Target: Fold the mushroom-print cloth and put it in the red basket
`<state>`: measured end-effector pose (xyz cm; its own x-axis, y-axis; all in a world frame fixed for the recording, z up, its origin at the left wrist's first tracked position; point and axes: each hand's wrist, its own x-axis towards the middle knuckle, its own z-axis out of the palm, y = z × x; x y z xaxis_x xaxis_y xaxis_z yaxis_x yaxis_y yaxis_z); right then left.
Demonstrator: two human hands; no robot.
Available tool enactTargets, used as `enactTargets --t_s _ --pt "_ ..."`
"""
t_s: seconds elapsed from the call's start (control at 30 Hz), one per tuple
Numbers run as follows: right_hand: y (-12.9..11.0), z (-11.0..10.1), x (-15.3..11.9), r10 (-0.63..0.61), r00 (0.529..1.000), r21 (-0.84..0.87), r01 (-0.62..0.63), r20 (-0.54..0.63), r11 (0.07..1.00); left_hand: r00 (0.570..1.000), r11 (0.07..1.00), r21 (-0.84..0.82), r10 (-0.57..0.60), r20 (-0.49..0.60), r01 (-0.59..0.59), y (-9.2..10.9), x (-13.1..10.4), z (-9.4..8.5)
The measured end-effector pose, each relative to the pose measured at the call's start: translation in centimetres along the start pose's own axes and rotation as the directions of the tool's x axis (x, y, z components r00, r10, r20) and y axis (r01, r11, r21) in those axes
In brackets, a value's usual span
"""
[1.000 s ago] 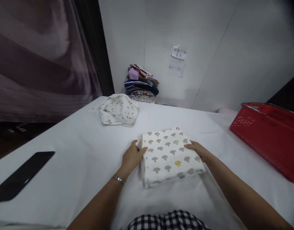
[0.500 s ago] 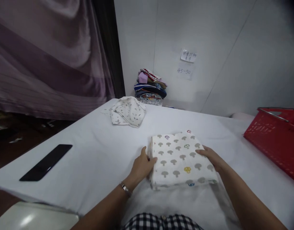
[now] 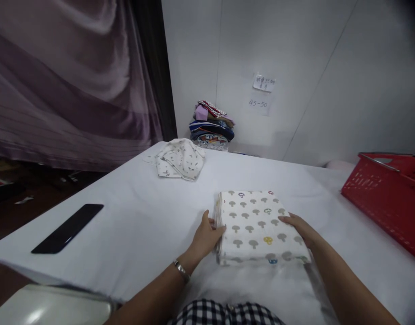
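A folded white cloth with mushroom prints (image 3: 258,225) lies in several layers on the white-covered table (image 3: 143,234), near its front edge. At the cloth's left side is my left hand (image 3: 205,234), its thumb over the top edge and its fingers against the layers, partly hidden. My right hand (image 3: 298,226) grips the right edge, with fingertips on top and the thumb out of sight. Farther back on the left sits a crumpled white cloth with small dark prints (image 3: 182,159).
A black phone-like slab (image 3: 68,228) lies at the table's left. The red basket (image 3: 380,194) stands at the right. Behind the table rises a stack of folded fabrics (image 3: 211,124). A pale stool-like surface (image 3: 55,304) shows at lower left.
The mushroom-print cloth and both hands sit slightly farther right in view; the cloth's back edge looks straighter and flatter. The camera view has shifted a little.
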<state>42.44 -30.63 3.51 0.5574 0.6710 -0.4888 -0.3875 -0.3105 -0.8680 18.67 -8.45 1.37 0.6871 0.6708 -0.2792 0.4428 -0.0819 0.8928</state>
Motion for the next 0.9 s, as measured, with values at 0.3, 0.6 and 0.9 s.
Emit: enactTargets --t_s 0.3,0.6,0.9 --pt "1.4 -0.7 0.4 -0.059 0.998 0.017 0.059 0.021 0.998 0.996 0.996 -0.082 -0.036 0.076 0.042 1.4 0.3 0.1" --pt "1.3 0.0 -0.2 -0.105 0.994 0.054 0.105 0.003 0.993 0.978 0.857 -0.489 -0.075 0.197 0.164 2.4 0.9 0.6" --pt "1.5 -0.2 -0.2 -0.106 0.994 0.005 0.107 -0.019 0.994 0.999 0.999 -0.046 -0.008 0.045 0.010 1.7 0.6 0.9"
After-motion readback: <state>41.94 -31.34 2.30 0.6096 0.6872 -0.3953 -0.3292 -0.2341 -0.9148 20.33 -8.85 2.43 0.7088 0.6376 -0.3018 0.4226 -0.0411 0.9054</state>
